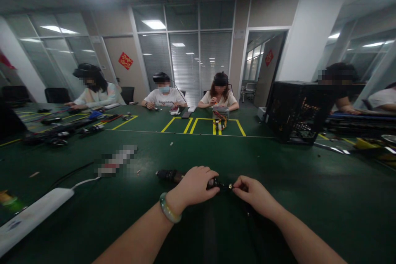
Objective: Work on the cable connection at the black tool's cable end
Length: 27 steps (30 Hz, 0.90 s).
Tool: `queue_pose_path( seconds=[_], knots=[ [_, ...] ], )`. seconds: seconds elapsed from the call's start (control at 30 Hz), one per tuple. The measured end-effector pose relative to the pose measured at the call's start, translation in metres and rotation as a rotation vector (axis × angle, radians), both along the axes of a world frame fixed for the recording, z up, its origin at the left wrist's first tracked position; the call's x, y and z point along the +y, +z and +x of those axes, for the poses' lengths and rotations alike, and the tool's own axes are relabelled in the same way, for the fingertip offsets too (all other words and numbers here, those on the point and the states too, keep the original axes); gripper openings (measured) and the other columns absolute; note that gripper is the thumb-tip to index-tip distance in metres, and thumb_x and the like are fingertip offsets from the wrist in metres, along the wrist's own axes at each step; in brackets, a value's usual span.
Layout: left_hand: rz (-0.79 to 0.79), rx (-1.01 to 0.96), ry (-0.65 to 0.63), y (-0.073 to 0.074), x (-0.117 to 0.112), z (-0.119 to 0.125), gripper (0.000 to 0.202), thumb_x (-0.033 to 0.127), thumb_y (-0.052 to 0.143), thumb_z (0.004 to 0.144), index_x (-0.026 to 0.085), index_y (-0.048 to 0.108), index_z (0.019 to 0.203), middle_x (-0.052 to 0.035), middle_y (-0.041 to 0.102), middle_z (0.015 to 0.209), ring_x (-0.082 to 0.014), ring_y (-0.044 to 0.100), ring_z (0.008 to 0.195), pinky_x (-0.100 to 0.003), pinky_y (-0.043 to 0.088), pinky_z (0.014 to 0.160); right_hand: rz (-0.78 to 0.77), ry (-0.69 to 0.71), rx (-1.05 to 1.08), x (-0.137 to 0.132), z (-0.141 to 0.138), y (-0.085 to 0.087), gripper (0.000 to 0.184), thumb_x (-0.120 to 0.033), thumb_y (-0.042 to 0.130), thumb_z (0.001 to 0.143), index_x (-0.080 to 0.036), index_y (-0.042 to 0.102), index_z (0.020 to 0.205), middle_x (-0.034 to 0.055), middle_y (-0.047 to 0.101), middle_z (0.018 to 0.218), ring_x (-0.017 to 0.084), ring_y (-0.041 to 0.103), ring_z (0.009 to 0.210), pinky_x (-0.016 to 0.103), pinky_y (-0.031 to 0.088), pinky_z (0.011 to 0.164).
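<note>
What the left hand (198, 183) clasps is a cylinder (169, 175).

Left hand (198, 185) with pale-green bangle (167, 210)

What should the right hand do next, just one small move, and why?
Perhaps turn the small shiny piece gently into clearer view: the right hand pinches it beside the dark tool, which the left hand holds, but whether they join is too small to tell.
</note>
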<state>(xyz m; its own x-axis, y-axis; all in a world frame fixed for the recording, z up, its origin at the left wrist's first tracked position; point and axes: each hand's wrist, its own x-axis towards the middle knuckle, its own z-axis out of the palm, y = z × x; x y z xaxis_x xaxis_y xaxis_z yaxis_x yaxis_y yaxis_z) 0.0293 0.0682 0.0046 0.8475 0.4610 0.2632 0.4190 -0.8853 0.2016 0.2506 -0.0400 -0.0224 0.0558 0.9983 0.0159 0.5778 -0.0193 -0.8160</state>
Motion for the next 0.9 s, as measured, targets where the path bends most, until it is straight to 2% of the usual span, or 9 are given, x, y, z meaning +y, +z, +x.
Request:
queue_pose_path(
  seconds=[0.17,0.33,0.47,0.57,0.7,0.8,0.9],
  knots=[
    [-0.07,0.092,-0.029,0.013,-0.003,-0.004,0.049,0.051,0.078,0.065,0.025,0.061,0.104,-0.0019,0.057,0.101,-0.0218,0.056,0.095,-0.031,0.043,0.081,-0.067,0.138,0.06,-0.008,-0.002,0.008,0.015,-0.033,0.063,0.083,-0.018,0.065,0.087,-0.0005,0.063,0.078,0.013,0.055,0.07,0.021,0.04,0.06],
    [-0.127,0.162,0.024,0.012,-0.015,-0.002,0.052,0.047,0.08,0.065,0.026,0.054,0.104,0.0008,0.059,0.099,-0.021,0.057,0.09,-0.03,0.043,0.076,-0.115,0.2,0.039,-0.01,-0.002,0.007,0.015,-0.032,0.064,0.082,-0.019,0.066,0.088,-0.0005,0.064,0.079,0.013,0.056,0.07,0.021,0.04,0.06],
    [-0.053,0.107,0.089,0.003,-0.018,0.004,0.048,0.043,0.078,0.07,0.025,0.051,0.105,0.0,0.06,0.101,-0.0216,0.056,0.093,-0.032,0.042,0.078,-0.13,0.216,0.048,-0.011,-0.004,0.006,0.017,-0.034,0.064,0.082,-0.019,0.067,0.089,-0.0001,0.065,0.082,0.014,0.058,0.073,0.021,0.041,0.061],
    [0.038,0.049,0.102,-0.004,-0.018,0.008,0.042,0.041,0.075,0.075,0.022,0.051,0.103,-0.0021,0.059,0.104,-0.0224,0.055,0.096,-0.034,0.041,0.081,-0.127,0.184,0.056,-0.01,-0.008,0.008,0.018,-0.035,0.063,0.083,-0.019,0.067,0.089,0.0001,0.065,0.082,0.014,0.059,0.074,0.021,0.042,0.061],
    [0.121,0.028,0.111,-0.011,-0.015,0.013,0.038,0.04,0.071,0.079,0.021,0.051,0.106,-0.0038,0.057,0.107,-0.0229,0.053,0.097,-0.035,0.041,0.081,-0.067,0.043,-0.003,-0.007,-0.013,0.009,0.017,-0.034,0.06,0.084,-0.019,0.067,0.086,0.0004,0.067,0.082,0.015,0.06,0.074,0.021,0.042,0.062],
    [0.156,0.016,0.085,-0.013,-0.014,0.017,0.037,0.039,0.069,0.081,0.021,0.05,0.108,-0.0034,0.056,0.108,-0.0223,0.052,0.098,-0.035,0.04,0.082,-0.048,-0.034,-0.058,-0.004,-0.014,0.006,0.016,-0.033,0.06,0.083,-0.02,0.068,0.084,0.0002,0.069,0.081,0.015,0.062,0.073,0.022,0.041,0.062],
    [0.182,0.024,0.029,-0.012,-0.015,0.022,0.034,0.038,0.068,0.082,0.022,0.052,0.108,-0.0022,0.056,0.107,-0.0215,0.052,0.098,-0.034,0.04,0.083,-0.086,-0.047,-0.096,-0.002,-0.012,0.003,0.014,-0.032,0.062,0.081,-0.021,0.07,0.082,0.0002,0.071,0.08,0.017,0.063,0.073,0.023,0.04,0.062]
  ],
)
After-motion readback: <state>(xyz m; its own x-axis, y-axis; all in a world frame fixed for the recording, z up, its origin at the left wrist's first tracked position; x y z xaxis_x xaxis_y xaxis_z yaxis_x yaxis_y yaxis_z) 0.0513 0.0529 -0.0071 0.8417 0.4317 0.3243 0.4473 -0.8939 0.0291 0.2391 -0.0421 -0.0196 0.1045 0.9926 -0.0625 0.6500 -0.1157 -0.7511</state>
